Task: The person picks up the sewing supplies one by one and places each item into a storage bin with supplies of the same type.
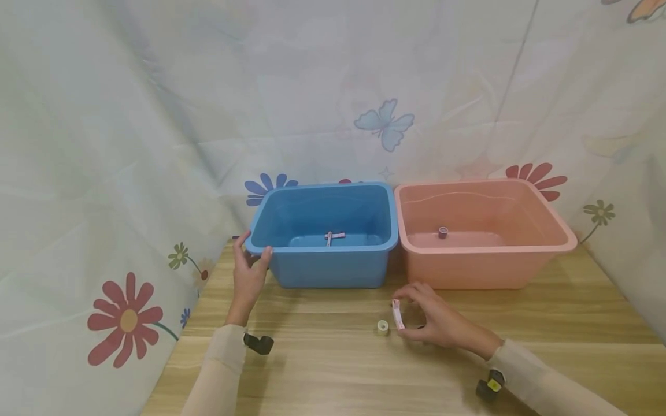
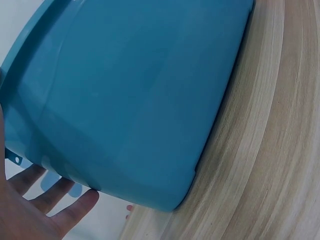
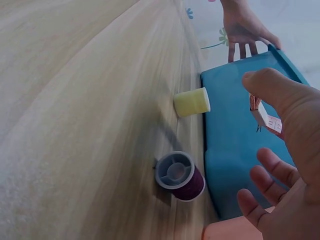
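Note:
My left hand (image 1: 248, 283) holds the front left corner of a blue plastic bin (image 1: 333, 268), thumb at the front rim and fingers spread along the side. In the head view, my right hand (image 1: 434, 318) pinches a folded white-and-pink tape measure (image 1: 398, 314) between thumb and fingers, above the table. Just left of it stands a pale yellow thread spool (image 1: 383, 327). The right wrist view shows a purple thread spool (image 3: 187, 180) below this hand, mostly hidden by it in the head view. Two tape measures (image 1: 335, 235) lie crossed inside the blue bin.
A pink bin (image 1: 468, 271) stands right beside the blue one, with a dark spool (image 1: 443, 232) on its floor. Both bins sit at the back of the wooden table (image 1: 322, 358), against a flower-printed curtain (image 1: 312, 86).

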A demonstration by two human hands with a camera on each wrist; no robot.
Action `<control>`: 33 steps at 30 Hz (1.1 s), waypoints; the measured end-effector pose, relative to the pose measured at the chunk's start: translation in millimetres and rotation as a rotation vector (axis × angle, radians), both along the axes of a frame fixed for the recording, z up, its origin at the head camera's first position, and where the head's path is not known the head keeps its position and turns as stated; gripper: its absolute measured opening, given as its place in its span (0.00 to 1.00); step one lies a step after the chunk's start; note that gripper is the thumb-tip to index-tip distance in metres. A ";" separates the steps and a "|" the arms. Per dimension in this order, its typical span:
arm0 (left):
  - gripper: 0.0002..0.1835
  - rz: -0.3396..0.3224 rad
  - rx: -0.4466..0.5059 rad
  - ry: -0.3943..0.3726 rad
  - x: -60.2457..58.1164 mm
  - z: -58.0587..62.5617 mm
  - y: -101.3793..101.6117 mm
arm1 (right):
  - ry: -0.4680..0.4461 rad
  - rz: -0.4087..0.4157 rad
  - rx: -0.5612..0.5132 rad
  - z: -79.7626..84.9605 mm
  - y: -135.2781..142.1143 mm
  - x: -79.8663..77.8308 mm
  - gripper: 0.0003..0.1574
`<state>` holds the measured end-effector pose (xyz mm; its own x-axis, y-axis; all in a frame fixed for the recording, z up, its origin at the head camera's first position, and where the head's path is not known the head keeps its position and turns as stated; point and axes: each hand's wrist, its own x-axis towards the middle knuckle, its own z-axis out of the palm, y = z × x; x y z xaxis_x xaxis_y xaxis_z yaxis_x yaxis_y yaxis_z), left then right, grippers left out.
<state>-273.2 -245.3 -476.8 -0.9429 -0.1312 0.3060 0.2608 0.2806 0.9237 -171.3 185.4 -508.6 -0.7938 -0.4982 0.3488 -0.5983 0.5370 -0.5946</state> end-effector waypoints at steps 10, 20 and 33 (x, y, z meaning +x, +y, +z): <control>0.40 0.006 -0.012 0.010 -1.1 -2.0 -0.8 | 0.046 0.010 -0.039 10.3 -6.0 4.5 0.41; 0.40 0.012 -0.007 -0.007 0.1 0.1 -0.1 | 0.130 0.040 -0.060 15.9 -9.2 3.2 0.43; 0.40 0.013 -0.009 0.006 0.6 -1.7 -0.1 | 0.191 0.083 -0.071 33.1 -14.4 2.7 0.44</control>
<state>-272.7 -245.4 -478.4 -0.9394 -0.1409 0.3125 0.2622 0.2919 0.9198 -168.6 171.1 -475.6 -0.6670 -0.5279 0.5258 -0.7444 0.4420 -0.5005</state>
